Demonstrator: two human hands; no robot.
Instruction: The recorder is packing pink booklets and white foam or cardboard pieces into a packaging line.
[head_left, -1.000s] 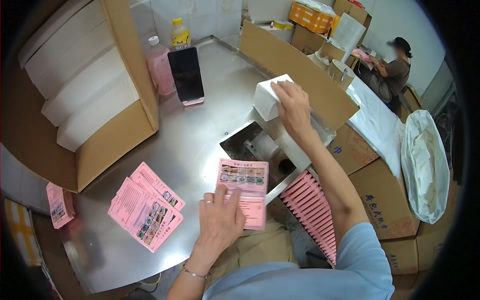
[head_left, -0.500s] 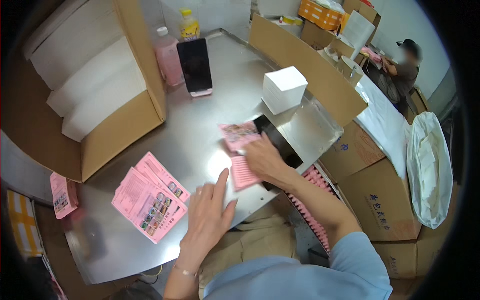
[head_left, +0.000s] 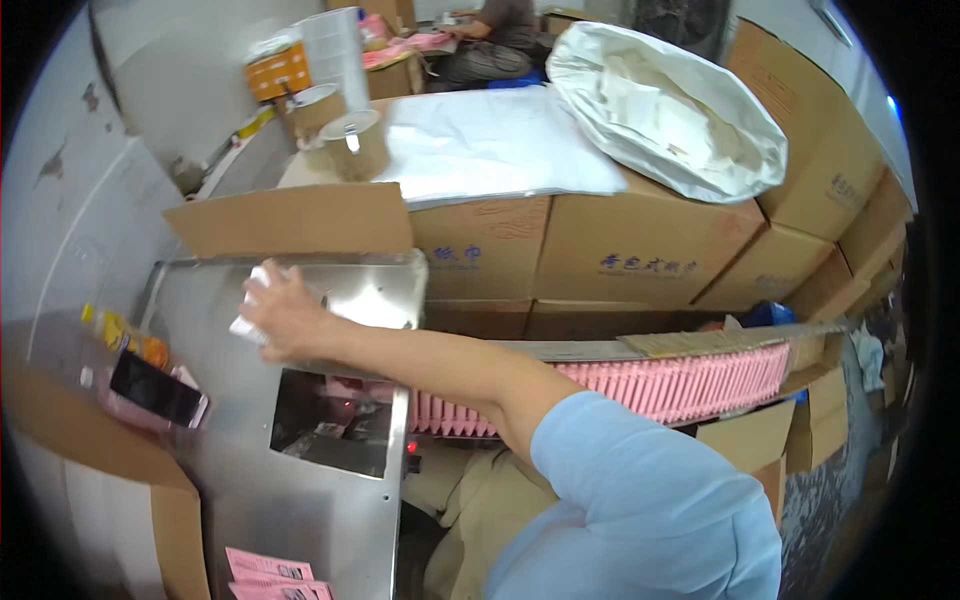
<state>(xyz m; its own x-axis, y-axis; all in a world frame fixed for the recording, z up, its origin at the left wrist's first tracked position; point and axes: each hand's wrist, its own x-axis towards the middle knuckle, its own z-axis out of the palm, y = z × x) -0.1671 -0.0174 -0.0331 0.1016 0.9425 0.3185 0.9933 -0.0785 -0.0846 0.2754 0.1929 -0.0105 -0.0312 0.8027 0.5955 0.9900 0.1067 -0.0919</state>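
My right hand (head_left: 285, 320) reaches far to the left over a shiny metal table (head_left: 300, 520), its fingers curled on a small white box (head_left: 247, 325) near the table's back edge. The hand hides most of the box. Just below my forearm is a dark rectangular opening (head_left: 335, 425) in the tabletop with a pink packet inside. A long row of upright pink packets (head_left: 680, 385) runs to the right under my arm. Loose pink packets (head_left: 265, 575) lie at the table's near edge. My left hand is out of view.
A dark phone (head_left: 155, 390) leans by a yellow-capped bottle (head_left: 125, 335) at the left. A cardboard flap (head_left: 295, 220) stands behind the table. Stacked cardboard cartons (head_left: 620, 255) carry a white sack (head_left: 670, 100) and tape rolls (head_left: 355, 140). Another person (head_left: 500, 30) sits far back.
My view has swung to the right. My right hand left the table opening and went back to the white box. My left hand has dropped out of sight.
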